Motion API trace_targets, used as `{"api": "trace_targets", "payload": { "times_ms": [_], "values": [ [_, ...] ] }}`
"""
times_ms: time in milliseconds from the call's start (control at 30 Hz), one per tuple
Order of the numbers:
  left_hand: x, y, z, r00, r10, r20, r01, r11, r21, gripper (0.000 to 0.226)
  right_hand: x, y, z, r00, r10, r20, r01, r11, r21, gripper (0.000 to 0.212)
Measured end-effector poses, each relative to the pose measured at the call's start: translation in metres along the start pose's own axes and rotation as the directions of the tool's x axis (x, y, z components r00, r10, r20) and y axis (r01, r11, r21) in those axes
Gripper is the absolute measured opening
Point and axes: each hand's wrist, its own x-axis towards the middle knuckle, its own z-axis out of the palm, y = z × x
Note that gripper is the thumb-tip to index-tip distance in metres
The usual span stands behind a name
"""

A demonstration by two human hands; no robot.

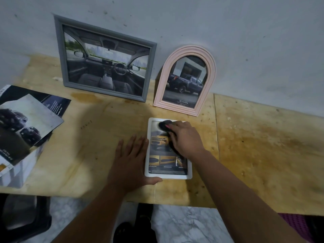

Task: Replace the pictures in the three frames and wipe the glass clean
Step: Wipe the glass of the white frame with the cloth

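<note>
Stained plywood [263,146] served as the worktop, butted against a scuffed grey wall [228,32], with marbled flooring [184,223] showing below its near edge.

From the head camera, the left hand [133,163] lay flat on the wood at the nine o'clock side of a small white frame [148,149], fingers straight and close together, fingertips on the frame's left border and the thumb stretched along its bottom edge at six o'clock. The right hand [185,139] reached in from five o'clock, palm down over the glass, fingers curled over a dark cloth [164,124] pressed against the upper part of the pane, near twelve o'clock of the frame.

The white frame lay face up at the centre of the table, in portrait format. Its picture showed a yellow vehicle, a row of three smaller panels lower down and a dark strip of text at the bottom.

Two other frames leaned upright against the wall: a grey rectangular frame [60,55] at eleven o'clock, holding a car-interior photograph, and a pink arched frame [209,81] at twelve o'clock, holding a dark pickup truck. Loose printed car pictures [26,123] were stacked at nine o'clock, partly overhanging a pale box [21,172]. A dark object [22,218] of unclear kind sat on the floor at seven o'clock. Nothing lay between the hands and the white frame.
</note>
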Motion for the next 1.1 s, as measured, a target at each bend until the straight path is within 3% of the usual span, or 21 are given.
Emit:
{"api": "trace_targets", "payload": {
  "times_ms": [67,167,300,433,500,533,600,667,700,767,800,867,1000,1067,1100],
  "values": [
    [0.0,0.0,0.0,1.0,-0.005,0.002,0.005,1.0,0.012,0.138,-0.013,-0.008,0.018,0.996,-0.078,-0.042,0.074,0.994,-0.083,0.036],
    [0.0,0.0,0.001,1.0,0.0,-0.018,0.0,1.0,0.013,0.137,-0.044,-0.01,0.027,0.975,-0.189,-0.116,0.182,0.981,-0.063,0.035],
    [-0.001,0.0,0.002,1.0,0.011,-0.026,-0.011,1.0,0.003,0.137,-0.094,-0.012,0.03,0.946,-0.317,-0.067,0.315,0.949,-0.031,0.035],
    [-0.001,0.001,0.001,0.999,0.015,-0.052,-0.016,1.0,-0.015,0.136,-0.114,-0.013,0.016,0.937,-0.349,-0.029,0.348,0.921,0.176,0.035],
    [-0.001,0.001,0.0,0.999,0.015,-0.042,-0.015,1.0,-0.006,0.136,-0.11,-0.015,-0.001,0.966,-0.258,0.038,0.219,0.881,0.42,0.037],
    [-0.001,0.001,0.0,0.999,0.017,-0.035,-0.017,1.0,0.0,0.136,-0.107,-0.016,-0.01,0.984,-0.144,0.108,0.052,0.8,0.598,0.037],
    [0.0,0.0,0.0,1.0,0.017,-0.026,-0.016,1.0,0.008,0.137,-0.097,-0.016,-0.025,0.963,0.129,0.236,-0.269,0.472,0.839,0.033],
    [0.0,0.0,-0.001,1.0,0.015,-0.02,-0.015,1.0,0.011,0.137,-0.087,-0.01,-0.034,0.88,0.341,0.33,-0.377,0.082,0.922,0.025],
    [0.0,0.0,-0.001,1.0,0.015,-0.019,-0.015,1.0,0.01,0.137,-0.084,-0.007,-0.035,0.831,0.377,0.41,-0.378,-0.158,0.912,0.025],
    [0.0,0.0,0.0,1.0,0.017,-0.018,-0.017,1.0,0.008,0.137,-0.083,-0.006,-0.04,0.798,0.247,0.549,-0.313,-0.609,0.729,0.039],
    [0.0,0.0,-0.001,1.0,0.016,-0.017,-0.016,1.0,0.008,0.137,-0.085,-0.007,-0.04,0.814,0.177,0.553,-0.265,-0.735,0.625,0.047],
    [0.0,0.0,-0.001,1.0,0.014,-0.015,-0.013,1.0,0.011,0.137,-0.089,-0.008,-0.039,0.842,0.138,0.522,-0.183,-0.836,0.517,0.055],
    [-0.001,0.0,-0.001,1.0,0.012,-0.02,-0.012,1.0,0.014,0.137,-0.094,-0.004,-0.035,0.879,0.077,0.471,-0.177,-0.863,0.472,0.05],
    [-0.001,0.001,-0.001,1.0,0.015,-0.023,-0.015,1.0,0.01,0.137,-0.093,-0.001,-0.032,0.859,0.095,0.503,-0.218,-0.821,0.528,0.053],
    [0.0,0.001,0.0,1.0,0.015,-0.021,-0.014,1.0,0.01,0.137,-0.09,-0.001,-0.032,0.838,0.157,0.522,-0.261,-0.725,0.637,0.052]
  ]
}}
